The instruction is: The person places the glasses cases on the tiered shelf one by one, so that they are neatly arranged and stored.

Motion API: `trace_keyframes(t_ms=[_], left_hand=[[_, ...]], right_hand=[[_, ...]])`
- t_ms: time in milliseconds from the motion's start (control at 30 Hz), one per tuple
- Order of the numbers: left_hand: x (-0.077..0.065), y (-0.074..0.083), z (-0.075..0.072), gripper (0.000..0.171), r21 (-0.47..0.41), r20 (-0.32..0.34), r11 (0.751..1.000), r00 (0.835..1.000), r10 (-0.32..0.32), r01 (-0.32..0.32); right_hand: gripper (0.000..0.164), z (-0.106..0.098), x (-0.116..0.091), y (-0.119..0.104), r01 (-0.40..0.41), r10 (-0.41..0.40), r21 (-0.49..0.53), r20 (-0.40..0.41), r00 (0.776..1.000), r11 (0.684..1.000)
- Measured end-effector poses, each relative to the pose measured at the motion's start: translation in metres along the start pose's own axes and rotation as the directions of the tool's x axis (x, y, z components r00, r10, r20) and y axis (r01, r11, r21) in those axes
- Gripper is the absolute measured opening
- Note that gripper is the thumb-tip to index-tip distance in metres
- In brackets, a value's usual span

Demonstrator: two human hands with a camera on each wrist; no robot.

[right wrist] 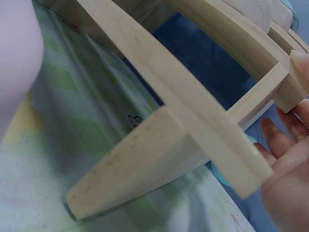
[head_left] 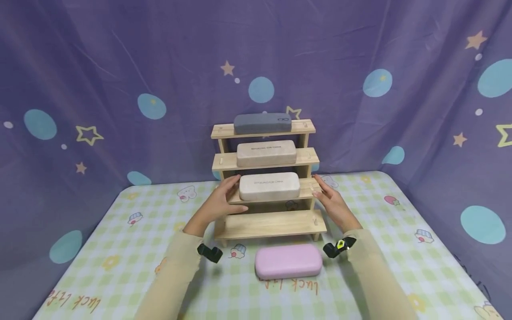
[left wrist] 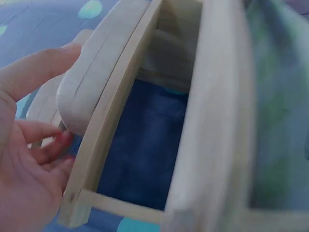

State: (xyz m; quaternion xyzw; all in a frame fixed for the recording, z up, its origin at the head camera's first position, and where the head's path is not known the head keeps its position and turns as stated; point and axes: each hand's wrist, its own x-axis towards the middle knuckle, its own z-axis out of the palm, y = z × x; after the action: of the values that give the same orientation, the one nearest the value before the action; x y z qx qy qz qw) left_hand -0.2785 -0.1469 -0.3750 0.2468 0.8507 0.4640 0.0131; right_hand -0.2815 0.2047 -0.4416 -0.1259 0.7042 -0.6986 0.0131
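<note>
A four-tier wooden display rack (head_left: 272, 223) stands on the table. On its second tier from the bottom lies a whitish glasses case (head_left: 270, 186) with dark lettering. My left hand (head_left: 219, 201) is spread around the case's left end, thumb in front and fingers behind; in the left wrist view the thumb tip is close against the case (left wrist: 91, 82). I cannot tell how firmly it touches. At the same tier's right end, my right hand (head_left: 333, 202) pinches the board, thumb (right wrist: 300, 62) on its edge and fingertips behind. A beige glasses case (head_left: 266, 154) and a grey-blue one (head_left: 262, 124) lie on the upper tiers.
A pink glasses case (head_left: 288, 262) lies on the table in front of the rack. The table wears a green checked cloth (head_left: 132, 266). A purple curtain (head_left: 192, 53) with stars and blue ovals hangs behind and at both sides.
</note>
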Motion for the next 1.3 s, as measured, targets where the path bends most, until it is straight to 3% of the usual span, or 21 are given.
trace_keyframes(t_ms=[133,267,333,400,467,533,667,900,1133,1300], left_hand=[[-0.023,0.002,0.001,0.096,0.047,-0.048,0.997,0.997,0.063,-0.061],[-0.046,0.002,0.012,0.081,0.102,-0.125,0.973,0.968,0.218,-0.206],[-0.057,0.002,0.02,0.071,0.098,-0.12,0.958,0.952,0.28,-0.269],[-0.068,0.003,0.03,0.061,0.051,-0.084,0.952,0.949,0.305,-0.302],[-0.077,0.004,0.04,0.054,-0.06,-0.022,0.963,0.965,0.262,-0.263],[-0.084,0.006,0.051,0.049,-0.208,0.048,0.964,0.983,0.176,-0.163],[-0.09,0.009,0.071,0.046,-0.379,0.131,0.924,0.991,0.006,0.045],[-0.097,0.005,0.096,0.05,-0.39,0.104,0.907,0.986,-0.127,0.158],[-0.101,0.006,0.111,0.064,-0.482,0.161,0.826,0.956,-0.244,0.292],[-0.103,0.004,0.115,0.067,-0.513,0.166,0.797,0.948,-0.271,0.318]], right_hand=[[0.066,-0.004,0.003,0.0,-0.005,0.005,-0.017,-0.004,1.0,1.0],[0.065,-0.007,0.005,-0.001,-0.003,0.003,-0.02,-0.005,1.0,1.0],[0.065,-0.007,0.006,-0.001,-0.001,0.001,-0.021,-0.005,1.0,1.0],[0.065,-0.007,0.007,-0.002,0.0,0.0,-0.027,-0.005,1.0,1.0],[0.065,-0.007,0.008,-0.002,-0.001,0.001,-0.028,-0.003,1.0,1.0],[0.065,-0.006,0.008,-0.002,-0.005,0.005,-0.021,-0.01,1.0,1.0],[0.066,-0.005,0.009,0.0,-0.003,0.003,0.002,-0.01,1.0,1.0],[0.066,-0.003,0.007,0.001,-0.008,0.008,0.04,-0.008,1.0,0.999],[0.064,-0.001,0.006,0.003,0.019,-0.018,0.075,-0.011,1.0,0.997],[0.063,0.001,0.004,0.004,0.018,-0.017,0.06,-0.011,1.0,0.998]])
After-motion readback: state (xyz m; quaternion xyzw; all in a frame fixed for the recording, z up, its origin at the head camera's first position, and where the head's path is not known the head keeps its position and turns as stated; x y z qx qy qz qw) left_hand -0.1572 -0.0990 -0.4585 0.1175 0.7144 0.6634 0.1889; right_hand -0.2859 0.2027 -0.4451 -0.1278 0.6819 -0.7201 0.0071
